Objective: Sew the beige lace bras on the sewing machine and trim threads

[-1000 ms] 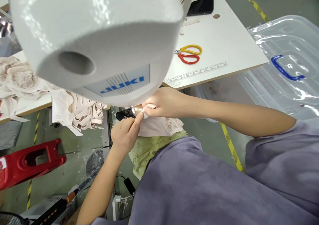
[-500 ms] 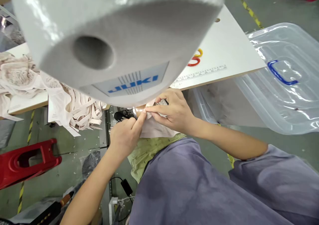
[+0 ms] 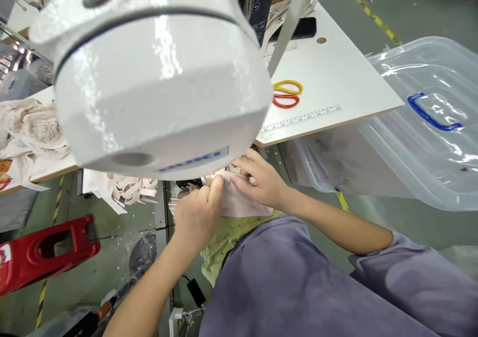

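Just below the white sewing machine head [image 3: 164, 93], both of my hands are at a pale pink piece of fabric [image 3: 242, 202]. My left hand [image 3: 197, 215] is closed, its thumb and finger pinching the fabric's upper left edge. Fingers bent, my right hand [image 3: 263, 182] grips the same fabric a little to the right. The cloth hangs down over a green cloth [image 3: 224, 240] at my lap. The machine head hides the needle area, and part of the fabric's upper edge cannot be seen.
Pale pink fabric pieces [image 3: 41, 128] are heaped on the left table, with straps [image 3: 130, 190] hanging lower. Scissors [image 3: 287, 94] and a clear ruler [image 3: 302, 118] lie on the right tabletop. A clear plastic bin lid [image 3: 429, 163] is at right, a red stool [image 3: 48, 252] at left.
My view has shifted, so more of the machine's top and the right tabletop shows. My hands have drawn the fabric's edge up, and more of the cloth is visible between them.
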Available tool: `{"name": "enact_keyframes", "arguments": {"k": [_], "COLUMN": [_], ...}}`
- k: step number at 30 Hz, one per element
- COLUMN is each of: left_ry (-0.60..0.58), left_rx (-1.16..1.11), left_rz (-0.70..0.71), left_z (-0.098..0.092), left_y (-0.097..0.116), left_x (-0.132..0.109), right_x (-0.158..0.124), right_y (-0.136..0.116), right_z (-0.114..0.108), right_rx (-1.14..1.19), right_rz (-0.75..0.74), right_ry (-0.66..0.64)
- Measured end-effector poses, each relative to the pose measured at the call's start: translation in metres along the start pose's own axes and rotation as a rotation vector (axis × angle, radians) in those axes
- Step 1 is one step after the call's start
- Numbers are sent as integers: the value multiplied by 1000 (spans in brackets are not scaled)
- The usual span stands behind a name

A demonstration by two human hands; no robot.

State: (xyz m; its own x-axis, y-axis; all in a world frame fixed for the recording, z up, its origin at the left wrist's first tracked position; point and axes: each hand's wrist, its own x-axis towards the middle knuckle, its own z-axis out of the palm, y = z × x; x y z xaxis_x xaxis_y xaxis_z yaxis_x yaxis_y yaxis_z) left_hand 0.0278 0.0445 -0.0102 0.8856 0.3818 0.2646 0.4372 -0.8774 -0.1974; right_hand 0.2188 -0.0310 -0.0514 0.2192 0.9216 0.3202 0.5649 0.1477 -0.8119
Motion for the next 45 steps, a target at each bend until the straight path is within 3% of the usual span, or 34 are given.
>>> {"name": "enact_keyframes", "arguments": {"k": [5,13,32,45], "left_ry": [-16,76,99,-16], "left_rx": [18,52,38,-16], "left_rz": [-93,-132,-141,-206], "left_z": [-5,-7,-3,-5], "left_y": [8,8,3,6], "left_x": [8,18,15,10], "right_x": [31,55,56,55], "right_y": [-6,1,10,10], "right_z": [-15,-19,-18,-22], "right_rx": [-12,126,101,101], "right_rz": [-18,32,10,-33], "right_ry": [-74,-187,-182,-191]}}
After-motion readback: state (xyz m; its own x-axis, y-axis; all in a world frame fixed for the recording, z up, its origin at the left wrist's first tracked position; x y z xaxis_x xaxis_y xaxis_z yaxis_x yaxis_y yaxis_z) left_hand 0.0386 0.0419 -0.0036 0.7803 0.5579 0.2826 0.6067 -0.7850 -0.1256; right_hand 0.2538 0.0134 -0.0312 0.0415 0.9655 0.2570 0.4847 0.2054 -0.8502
